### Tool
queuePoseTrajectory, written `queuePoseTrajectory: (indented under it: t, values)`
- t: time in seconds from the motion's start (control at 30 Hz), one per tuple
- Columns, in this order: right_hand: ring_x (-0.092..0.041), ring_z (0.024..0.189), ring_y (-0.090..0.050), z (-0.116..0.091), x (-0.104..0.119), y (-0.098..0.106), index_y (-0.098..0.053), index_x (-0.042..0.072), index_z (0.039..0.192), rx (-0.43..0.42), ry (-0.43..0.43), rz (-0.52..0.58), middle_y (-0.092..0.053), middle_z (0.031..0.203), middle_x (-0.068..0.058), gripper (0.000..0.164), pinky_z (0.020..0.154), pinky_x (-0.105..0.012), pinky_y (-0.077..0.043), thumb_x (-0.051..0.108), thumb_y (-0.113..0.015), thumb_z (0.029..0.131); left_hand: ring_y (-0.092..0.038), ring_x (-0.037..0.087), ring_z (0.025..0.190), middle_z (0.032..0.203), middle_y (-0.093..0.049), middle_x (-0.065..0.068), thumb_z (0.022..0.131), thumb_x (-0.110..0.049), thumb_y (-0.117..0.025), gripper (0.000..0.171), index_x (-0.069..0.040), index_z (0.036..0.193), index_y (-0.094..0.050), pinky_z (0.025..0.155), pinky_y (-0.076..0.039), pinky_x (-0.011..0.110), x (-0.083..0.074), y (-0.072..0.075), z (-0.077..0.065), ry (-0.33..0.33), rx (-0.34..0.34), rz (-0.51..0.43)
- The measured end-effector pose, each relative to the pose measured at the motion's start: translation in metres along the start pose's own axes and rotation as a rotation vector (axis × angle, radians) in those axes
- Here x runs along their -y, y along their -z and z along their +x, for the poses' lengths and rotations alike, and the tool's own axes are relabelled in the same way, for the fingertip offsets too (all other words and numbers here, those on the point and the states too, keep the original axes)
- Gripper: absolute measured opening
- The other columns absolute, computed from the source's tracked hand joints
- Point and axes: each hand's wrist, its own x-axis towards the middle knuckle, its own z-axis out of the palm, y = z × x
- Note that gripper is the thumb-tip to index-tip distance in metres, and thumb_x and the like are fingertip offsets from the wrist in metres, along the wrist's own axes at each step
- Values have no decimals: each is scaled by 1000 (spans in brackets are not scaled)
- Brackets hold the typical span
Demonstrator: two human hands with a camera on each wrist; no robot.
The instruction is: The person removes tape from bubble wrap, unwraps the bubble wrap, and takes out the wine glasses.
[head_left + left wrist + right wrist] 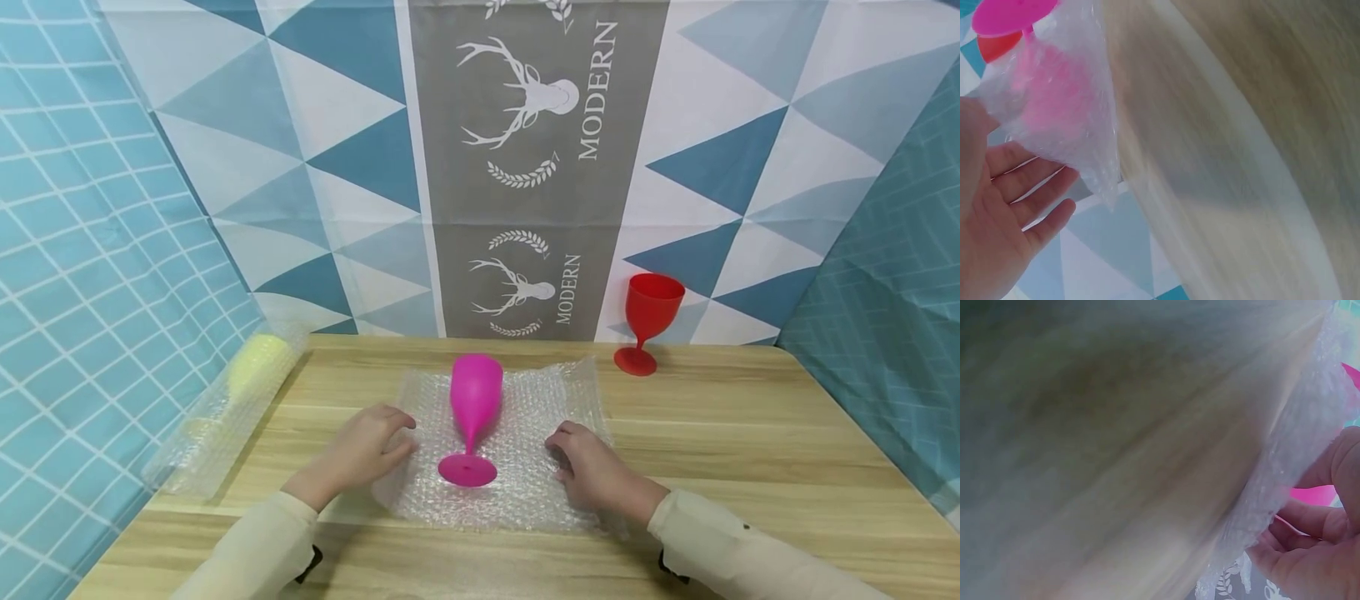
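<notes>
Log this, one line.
pink goblet: lying on bubble wrap; left hand: by wrap's left edge; right hand: by right edge; red goblet: upright

Bright, even light; both wrist views look blurry.

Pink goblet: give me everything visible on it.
The pink goblet is uniformly bright pink, smooth and apparently plastic, with a deep bowl, thin stem and flat round foot. It lies on its side on the bubble wrap, bowl toward the patterned backdrop, foot at the near end, uncovered from above. The left hand and right hand flank it without touching. The bowl's inside is out of view.
</notes>
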Motion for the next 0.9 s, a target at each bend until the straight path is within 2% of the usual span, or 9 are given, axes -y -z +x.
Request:
queuePoseTrajectory:
  t: [0.23, 0.37, 0.6, 0.73, 0.9]
  values:
    - [-21, 94, -63, 2, -1, 1, -67, -2, 104, 3, -3, 11, -63, 96, -7, 32, 85, -39, -56, 0, -76, 74, -63, 27, 97, 98, -71, 9, 77, -21, -77, 28, -4, 97, -69, 87, -52, 45, 8, 2, -3, -61, 35, 108]
    - [-21, 93, -63, 1, -2, 1, -67, -2, 104, 3, 26, 3, -63, 96, -7, 31, 85, -39, -56, 1, -76, 74, -63, 27, 98, 100, -69, 11, 74, -19, -80, 32, -2, 98, -68, 89, -53, 44, 10, 1, -3, -68, 58, 135]
    - [-21, 90, -62, 0, -5, -1, -67, -2, 101, -37, 84, -31, -63, 92, -6, 30, 83, -36, -56, 2, -77, 73, -62, 29, 102, 106, -67, 14, 75, -15, -78, 34, 0, 102, -65, 91, -54, 42, 11, -1, -4, 3, 95, 100]
    - [-21, 90, -63, 0, -5, -1, -67, -1, 101, -33, 76, -30, -63, 92, -6, 30, 83, -36, -56, 2, -77, 73, -62, 31, 102, 107, -66, 16, 76, -14, -77, 32, -1, 103, -65, 91, -54, 43, 15, -6, -6, 3, 133, 60]
    - [-21, 91, -63, 1, -5, 1, -67, -1, 102, -5, 63, -24, -63, 94, -7, 30, 84, -37, -56, 3, -77, 74, -62, 33, 104, 106, -66, 16, 79, -11, -75, 27, -1, 101, -64, 91, -54, 45, 20, -13, -8, -22, 147, 7]
